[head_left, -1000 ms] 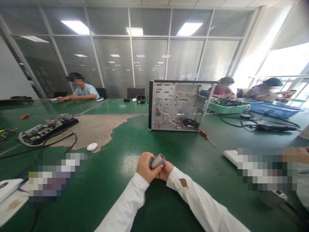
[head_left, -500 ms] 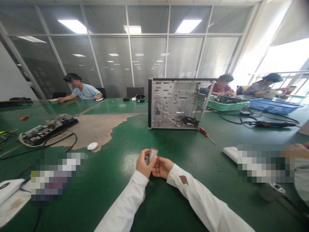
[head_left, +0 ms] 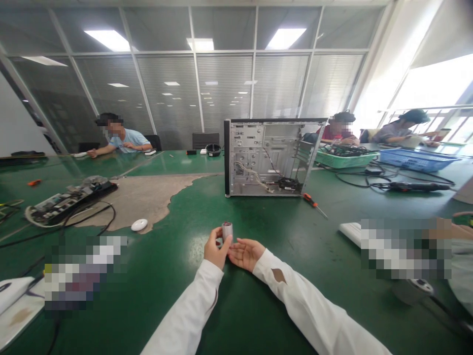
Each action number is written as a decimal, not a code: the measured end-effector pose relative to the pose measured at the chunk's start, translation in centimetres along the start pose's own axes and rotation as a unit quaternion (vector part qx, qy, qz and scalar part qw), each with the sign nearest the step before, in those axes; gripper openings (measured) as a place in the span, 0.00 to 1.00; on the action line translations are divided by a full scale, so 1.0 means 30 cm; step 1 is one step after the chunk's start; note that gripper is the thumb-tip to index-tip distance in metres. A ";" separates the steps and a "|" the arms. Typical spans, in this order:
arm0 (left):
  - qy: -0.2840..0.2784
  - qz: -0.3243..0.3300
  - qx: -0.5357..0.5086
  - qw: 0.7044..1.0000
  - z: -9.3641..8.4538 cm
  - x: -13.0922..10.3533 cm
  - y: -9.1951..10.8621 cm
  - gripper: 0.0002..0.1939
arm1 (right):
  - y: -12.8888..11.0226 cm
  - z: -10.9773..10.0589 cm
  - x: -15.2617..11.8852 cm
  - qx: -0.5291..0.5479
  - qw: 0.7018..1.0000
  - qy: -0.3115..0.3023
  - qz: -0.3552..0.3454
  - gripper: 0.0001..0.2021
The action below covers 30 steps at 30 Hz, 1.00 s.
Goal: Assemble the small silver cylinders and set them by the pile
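Note:
My left hand point(head_left: 215, 249) is closed around a small grey cylinder point(head_left: 227, 232) with something reddish at its upper end, which stands nearly upright between thumb and fingers. Beside it, my right hand point(head_left: 247, 254) lies palm up with its fingers stretched out. Its fingertips come up close under the left thumb; whether they touch the cylinder's lower part cannot be made out. Beyond both hands stands an opened computer case point(head_left: 273, 158), showing its metal bays, loose wires and a black fan. An orange-handled screwdriver point(head_left: 310, 199) rests at the case's right corner.
To the left are a long circuit assembly point(head_left: 74, 197) with a cable and a white oval object point(head_left: 139, 225). A green basket point(head_left: 347, 160) of cables, a blue basket point(head_left: 417, 161) and a black corded tool point(head_left: 419, 187) lie right. Several other people sit around the table.
The cylinder has turned from tilted to more upright in my left hand. Both hands have shifted slightly left in the view, and the right fingers look more outstretched.

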State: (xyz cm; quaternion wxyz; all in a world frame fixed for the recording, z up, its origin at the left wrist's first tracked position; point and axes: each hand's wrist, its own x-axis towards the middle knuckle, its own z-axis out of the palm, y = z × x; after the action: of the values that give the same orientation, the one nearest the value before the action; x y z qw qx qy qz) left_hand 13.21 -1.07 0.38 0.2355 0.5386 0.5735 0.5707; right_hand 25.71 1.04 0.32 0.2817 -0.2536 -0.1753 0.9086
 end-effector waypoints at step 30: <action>-0.054 0.140 0.119 0.981 -0.016 -0.017 0.001 0.14 | 0.003 -0.049 0.029 -0.035 0.970 0.074 -0.228 0.13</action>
State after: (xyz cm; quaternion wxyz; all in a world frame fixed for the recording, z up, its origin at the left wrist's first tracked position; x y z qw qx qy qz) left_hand 12.96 -1.73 0.34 0.1178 0.6679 0.5426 0.4956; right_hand 25.87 1.75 -1.23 0.4847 -0.2828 -0.2388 0.7925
